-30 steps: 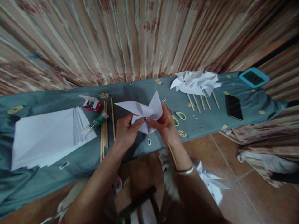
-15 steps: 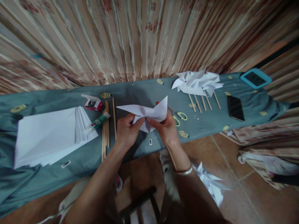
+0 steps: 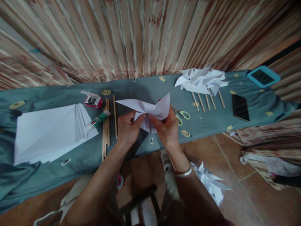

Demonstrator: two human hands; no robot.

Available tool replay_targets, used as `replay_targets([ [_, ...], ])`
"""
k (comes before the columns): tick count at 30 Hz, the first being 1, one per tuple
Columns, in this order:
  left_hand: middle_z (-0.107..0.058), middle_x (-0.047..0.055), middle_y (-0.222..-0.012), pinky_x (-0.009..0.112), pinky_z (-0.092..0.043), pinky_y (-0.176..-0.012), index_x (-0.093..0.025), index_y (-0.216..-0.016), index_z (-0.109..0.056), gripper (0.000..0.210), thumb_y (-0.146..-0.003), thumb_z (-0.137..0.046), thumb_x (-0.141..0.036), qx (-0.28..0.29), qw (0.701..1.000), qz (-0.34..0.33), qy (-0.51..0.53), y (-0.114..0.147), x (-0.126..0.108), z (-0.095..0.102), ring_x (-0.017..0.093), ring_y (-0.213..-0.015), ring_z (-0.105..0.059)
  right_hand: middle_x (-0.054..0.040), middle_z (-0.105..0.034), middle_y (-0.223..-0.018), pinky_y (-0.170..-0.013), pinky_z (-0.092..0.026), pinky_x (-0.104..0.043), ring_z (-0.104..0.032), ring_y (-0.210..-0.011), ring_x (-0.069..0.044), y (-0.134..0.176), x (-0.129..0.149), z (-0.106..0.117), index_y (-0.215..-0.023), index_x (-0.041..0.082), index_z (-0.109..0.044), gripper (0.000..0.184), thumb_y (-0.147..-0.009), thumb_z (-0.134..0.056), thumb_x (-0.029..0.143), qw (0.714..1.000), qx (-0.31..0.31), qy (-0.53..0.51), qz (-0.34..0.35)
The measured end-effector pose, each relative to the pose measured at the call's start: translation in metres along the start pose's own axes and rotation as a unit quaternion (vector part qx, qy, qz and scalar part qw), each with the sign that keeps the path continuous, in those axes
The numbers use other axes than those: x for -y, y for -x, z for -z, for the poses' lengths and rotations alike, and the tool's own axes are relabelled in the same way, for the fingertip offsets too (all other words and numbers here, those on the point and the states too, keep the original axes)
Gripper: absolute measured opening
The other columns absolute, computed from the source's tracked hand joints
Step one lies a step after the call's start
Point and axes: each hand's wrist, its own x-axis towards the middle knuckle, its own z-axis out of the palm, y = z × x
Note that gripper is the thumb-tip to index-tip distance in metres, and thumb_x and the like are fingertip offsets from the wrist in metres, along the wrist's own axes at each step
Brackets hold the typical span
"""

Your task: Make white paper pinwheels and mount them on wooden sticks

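A white, folded-paper pinwheel head [image 3: 151, 109] is held above the middle of the table, its sheet curled inward to a gathered centre, with one long pointed blade reaching left, another pointing up at the far right, and a lower flap hanging toward the near side; a small dark spot shows at the centre between the thumbs. The long table, draped in blue-green cloth with yellow pineapple prints [image 3: 152, 86], has its near edge just below the hands, and plain cloth lies between the paper's far side and the pleated beige curtain [image 3: 117, 37]. On the left, a single pale wooden stick [image 3: 115, 117] lies just beside the left hand [image 3: 129, 127], with a bundle of pale wooden sticks [image 3: 107, 125] farther left; on the right, scissors with light-green handles [image 3: 185, 115] lie close to the right hand [image 3: 168, 128], partly hidden by it. Both forearms come in from the near side and converge. The left hand is nearly closed, thumb pressed on the centre and fingers curled beneath the paper; the right hand mirrors it, thumb tip meeting the centre, fingers behind the right blade, a silver-coloured bangle [image 3: 184, 172] around its wrist.
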Motion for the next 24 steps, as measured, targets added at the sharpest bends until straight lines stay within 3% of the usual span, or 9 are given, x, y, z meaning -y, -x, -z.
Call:
replay_targets([
  [5,-0.064,-0.003,-0.064,0.024,-0.041,-0.058,-0.018,-0.074,-0.073,0.015,-0.074,-0.068,-0.033,0.012,1.000,-0.011,0.012,-0.0011,0.0014,0.0003,0.014,-0.060,-0.054,-0.0035,-0.073,-0.102,-0.083,-0.056,-0.034,-0.069,-0.091,-0.021,-0.0004,0.0020,0.0005,-0.116,0.023,-0.061,0.048,-0.071,-0.077,0.032,1.000,0.006,-0.013,0.006],
  [12,-0.063,-0.003,-0.063,0.023,-0.037,-0.052,-0.018,-0.077,-0.073,0.018,-0.073,-0.070,-0.035,0.013,1.000,-0.011,0.004,-0.0005,0.0014,0.0027,0.012,-0.057,-0.051,-0.0034,-0.073,-0.100,-0.083,-0.057,-0.036,-0.068,-0.089,-0.021,-0.0025,-0.0024,0.0025,-0.119,0.023,-0.060,0.052,-0.070,-0.077,0.032,0.999,0.028,-0.037,-0.010],
  [17,-0.057,-0.003,-0.057,0.022,-0.034,-0.049,-0.017,-0.068,-0.069,0.019,-0.070,-0.069,-0.036,0.022,1.000,-0.002,0.021,0.0008,-0.0050,0.0023,0.011,-0.054,-0.046,-0.0025,-0.074,-0.099,-0.082,-0.057,-0.035,-0.068,-0.087,-0.020,-0.0039,-0.0046,0.0040,-0.115,0.023,-0.062,0.048,-0.070,-0.077,0.031,0.998,0.036,-0.054,-0.005],
  [24,-0.065,-0.002,-0.064,0.024,-0.040,-0.052,-0.017,-0.076,-0.073,0.022,-0.068,-0.072,-0.037,0.032,0.998,0.003,0.050,0.0018,-0.0050,0.0029,0.013,-0.056,-0.053,-0.0015,-0.075,-0.096,-0.080,-0.059,-0.034,-0.070,-0.084,-0.018,-0.0048,-0.0046,0.0019,-0.108,0.023,-0.065,0.043,-0.067,-0.077,0.031,0.996,0.033,-0.081,-0.030],
])
